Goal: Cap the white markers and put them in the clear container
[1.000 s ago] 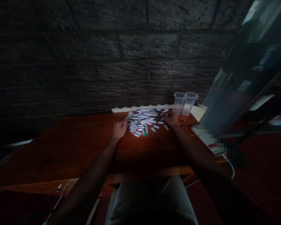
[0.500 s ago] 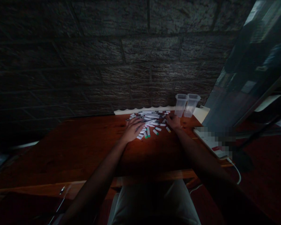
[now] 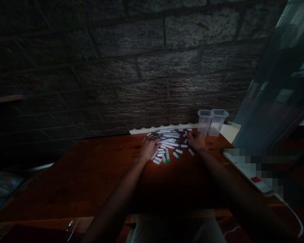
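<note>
A heap of white marker pens (image 3: pixel 170 141) lies on the wooden table with short white caps scattered around it. My left hand (image 3: pixel 149 149) rests on the heap's left side, fingers stretched out over the pens. Under and beside it are several white caps (image 3: pixel 157 160). At the right edge of the heap, my right hand (image 3: pixel 198 141) has its fingers drawn together among small caps; whatever they grip is hidden. In front lie a green-ended cap (image 3: pixel 176 155) and a yellow-ended cap (image 3: pixel 191 152).
Two clear plastic containers (image 3: pixel 204 122) stand behind my right hand, by the stone wall (image 3: pixel 152 74). A white wavy-edged strip (image 3: pixel 152 129) runs along the table's back. To the right, a white device (image 3: pixel 248 172) with a cable lies at the edge of the wooden table (image 3: pixel 91 175).
The camera view has shifted, so everything sits lower and farther right. Against the heap, both hands have hardly moved; a few more caps show beside my left hand.
</note>
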Tool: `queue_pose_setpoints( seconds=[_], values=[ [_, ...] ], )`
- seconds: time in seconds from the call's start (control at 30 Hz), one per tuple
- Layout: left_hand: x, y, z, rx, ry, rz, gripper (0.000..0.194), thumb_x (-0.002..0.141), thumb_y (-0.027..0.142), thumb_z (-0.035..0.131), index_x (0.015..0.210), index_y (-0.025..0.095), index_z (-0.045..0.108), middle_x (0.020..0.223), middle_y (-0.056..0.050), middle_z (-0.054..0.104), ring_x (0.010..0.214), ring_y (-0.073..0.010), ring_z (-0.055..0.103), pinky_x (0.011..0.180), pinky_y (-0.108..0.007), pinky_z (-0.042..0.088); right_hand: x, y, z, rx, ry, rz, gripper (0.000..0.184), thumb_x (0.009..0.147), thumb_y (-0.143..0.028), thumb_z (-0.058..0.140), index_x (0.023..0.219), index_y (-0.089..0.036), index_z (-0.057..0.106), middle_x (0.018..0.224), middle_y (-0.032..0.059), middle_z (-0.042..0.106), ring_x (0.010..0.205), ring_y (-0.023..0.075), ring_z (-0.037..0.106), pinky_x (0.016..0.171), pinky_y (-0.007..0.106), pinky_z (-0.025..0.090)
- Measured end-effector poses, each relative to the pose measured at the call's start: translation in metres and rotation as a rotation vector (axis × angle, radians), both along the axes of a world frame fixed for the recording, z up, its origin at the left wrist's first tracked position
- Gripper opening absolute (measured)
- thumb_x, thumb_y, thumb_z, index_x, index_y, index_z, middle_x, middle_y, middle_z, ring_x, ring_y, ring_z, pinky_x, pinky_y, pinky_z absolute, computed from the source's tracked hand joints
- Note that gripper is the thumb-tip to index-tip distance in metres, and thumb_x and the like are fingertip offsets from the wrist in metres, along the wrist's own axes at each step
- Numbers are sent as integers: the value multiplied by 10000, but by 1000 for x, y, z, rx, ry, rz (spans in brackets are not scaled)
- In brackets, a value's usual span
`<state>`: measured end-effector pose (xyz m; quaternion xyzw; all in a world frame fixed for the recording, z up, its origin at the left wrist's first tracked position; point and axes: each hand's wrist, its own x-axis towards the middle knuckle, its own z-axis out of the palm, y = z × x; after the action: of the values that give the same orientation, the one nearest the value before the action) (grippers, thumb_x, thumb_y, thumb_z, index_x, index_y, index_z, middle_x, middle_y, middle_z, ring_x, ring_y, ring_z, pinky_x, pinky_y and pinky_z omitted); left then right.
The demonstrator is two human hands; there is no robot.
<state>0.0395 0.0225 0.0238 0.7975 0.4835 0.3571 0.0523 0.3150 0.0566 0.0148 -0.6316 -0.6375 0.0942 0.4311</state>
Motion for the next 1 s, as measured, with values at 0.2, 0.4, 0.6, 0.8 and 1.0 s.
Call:
queue_pose_setpoints(
  seconds=[0.2, 0.4, 0.6, 0.8, 1.0],
  values=[
    [-25, -9, 6, -98, -707, -10, 291, 792, 399, 699, 1009, 206, 723, 950, -71, 738, 883, -217, 660, 847, -349, 489, -16, -13, 8, 49, 48, 92, 371, 877, -418, 453, 705, -176, 676, 678, 61, 708, 636, 180, 649, 595, 246, 415],
    [-25, -10, 9, -431, -1407, -157, 337, 747, 335, 759, 1058, 243, 670, 901, -13, 723, 760, -131, 659, 667, -239, 500, -24, -18, 5, 57, 38, 121, 355, 856, -400, 465, 655, -176, 654, 628, 47, 689, 595, 170, 634, 564, 241, 400],
    [-32, -10, 9, -486, -1412, -191, 262, 821, 338, 674, 1068, 258, 634, 959, -10, 704, 828, -126, 648, 723, -255, 507, -21, -13, 1, 50, 7, 116, 357, 857, -419, 467, 638, -187, 628, 627, 48, 684, 600, 180, 632, 567, 250, 405],
    [-38, -9, 11, -436, -1312, -97, 323, 772, 351, 694, 1068, 234, 637, 929, -27, 709, 808, -142, 658, 726, -277, 515, -21, -14, 0, 37, 8, 121, 311, 846, -385, 476, 677, -184, 641, 665, 48, 698, 623, 178, 645, 567, 245, 407],
    [-53, -6, 15, -405, -1207, 29, 355, 693, 433, 701, 951, 189, 686, 871, -37, 711, 744, -141, 658, 720, -289, 517, -22, -17, 4, 48, -3, 130, 385, 862, -432, 445, 622, -183, 615, 607, 46, 673, 563, 163, 616, 537, 241, 388]
  ],
)
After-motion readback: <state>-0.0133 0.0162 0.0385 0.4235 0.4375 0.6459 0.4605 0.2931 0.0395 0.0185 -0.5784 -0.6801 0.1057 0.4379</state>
